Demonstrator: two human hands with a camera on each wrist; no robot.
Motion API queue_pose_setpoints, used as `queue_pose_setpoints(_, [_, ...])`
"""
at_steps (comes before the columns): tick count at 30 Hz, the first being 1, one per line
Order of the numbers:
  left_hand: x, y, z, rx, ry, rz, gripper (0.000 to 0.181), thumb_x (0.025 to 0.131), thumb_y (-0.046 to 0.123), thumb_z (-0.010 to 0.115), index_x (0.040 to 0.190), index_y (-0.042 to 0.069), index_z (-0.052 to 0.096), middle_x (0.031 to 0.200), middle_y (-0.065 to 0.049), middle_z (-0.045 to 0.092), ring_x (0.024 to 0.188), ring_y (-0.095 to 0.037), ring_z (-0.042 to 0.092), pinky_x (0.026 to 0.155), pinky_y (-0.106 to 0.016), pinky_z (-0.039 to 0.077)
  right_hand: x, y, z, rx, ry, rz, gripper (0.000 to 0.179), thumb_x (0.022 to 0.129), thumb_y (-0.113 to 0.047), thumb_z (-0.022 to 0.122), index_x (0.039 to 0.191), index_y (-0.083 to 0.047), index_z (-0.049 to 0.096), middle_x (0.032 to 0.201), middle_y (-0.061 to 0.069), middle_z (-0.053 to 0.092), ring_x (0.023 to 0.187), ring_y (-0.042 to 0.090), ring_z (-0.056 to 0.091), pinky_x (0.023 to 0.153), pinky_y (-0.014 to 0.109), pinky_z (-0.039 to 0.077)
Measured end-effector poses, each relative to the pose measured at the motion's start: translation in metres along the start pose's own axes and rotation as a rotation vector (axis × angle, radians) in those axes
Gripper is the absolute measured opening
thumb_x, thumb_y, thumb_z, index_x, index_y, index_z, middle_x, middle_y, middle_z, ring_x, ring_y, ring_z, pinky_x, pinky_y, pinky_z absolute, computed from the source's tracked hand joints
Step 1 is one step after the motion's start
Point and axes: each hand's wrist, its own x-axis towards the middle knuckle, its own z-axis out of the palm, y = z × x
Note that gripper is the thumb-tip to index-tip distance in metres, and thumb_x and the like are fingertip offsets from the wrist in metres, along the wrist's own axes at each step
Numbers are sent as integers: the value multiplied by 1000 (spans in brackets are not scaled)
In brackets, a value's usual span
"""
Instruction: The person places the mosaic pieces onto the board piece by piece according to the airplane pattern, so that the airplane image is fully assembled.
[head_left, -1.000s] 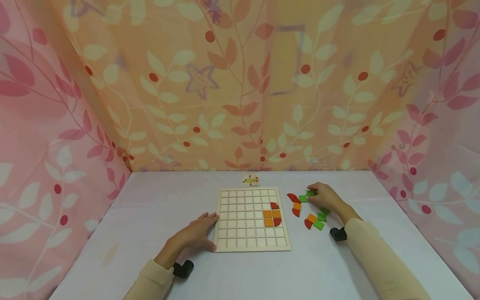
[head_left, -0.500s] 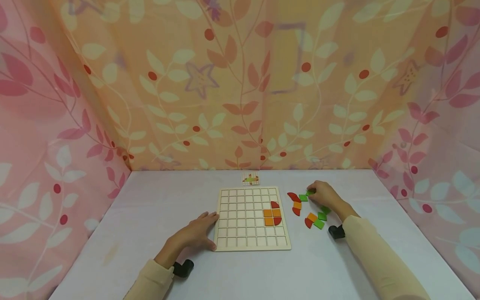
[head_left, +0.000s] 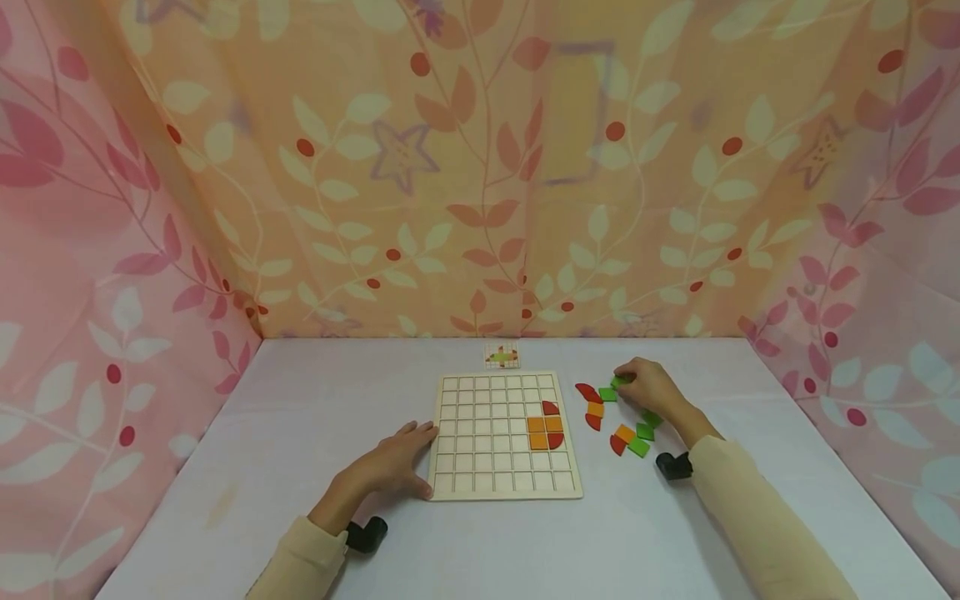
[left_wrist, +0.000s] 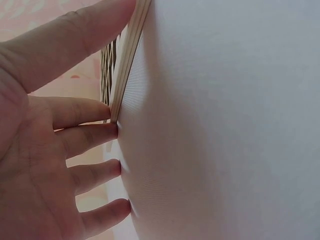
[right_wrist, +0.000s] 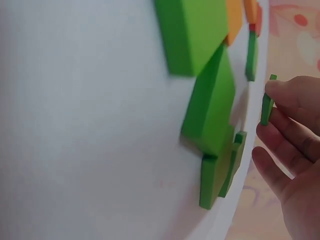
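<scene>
My left hand lies at the left edge of a wooden grid board, fingers extended. In the left wrist view, its thumb and index fingertip touch the board's side, and the other fingertips rest on the table. On the board's right part sit three orange squares and two red quarter-round pieces. To the right of the board, my right hand pinches a green square tile between thumb and fingers. Loose green tiles lie on the table close to that hand.
Between board and right hand lie red pieces, an orange square and a green tile. Nearer the front are another orange square and a red piece. A small pattern card lies behind the board. Floral cloth hangs behind.
The right hand stays by the green tiles, its fingers pinching one, with only a slight shift. The left hand and the board hold still; the head view tilts slightly.
</scene>
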Motion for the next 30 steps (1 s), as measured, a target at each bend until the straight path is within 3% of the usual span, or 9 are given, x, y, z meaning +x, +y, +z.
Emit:
queue_pose_setpoints(13, [-2,0,-1,3,9,16,94,66,22,89,146,4,43,156,-11,37,148,-39,23,113,-64,25,-17,-14,5,159,88,-28,34,90,-10,66,121,4,65,112,20,64,101,34,60,92,50,52])
queue_pose_setpoints(23, [-2,-1,0,-3,-1,19,94,66,20,89,146,5,43,157,-11,37,149,-38,22,114,-63,25,-25,-28,16,172,91,-31,34,88,-11,68,119,3,66,111,17,66,102,32,61,94,49,52])
queue_pose_setpoints(30, [-2,0,-1,-3,10,17,94,65,21,89,146,5,44,156,-12,37,148,-40,23,112,-65,25,-26,-40,20,193,101,-89,32,87,-9,69,117,4,67,109,17,66,100,33,63,93,50,52])
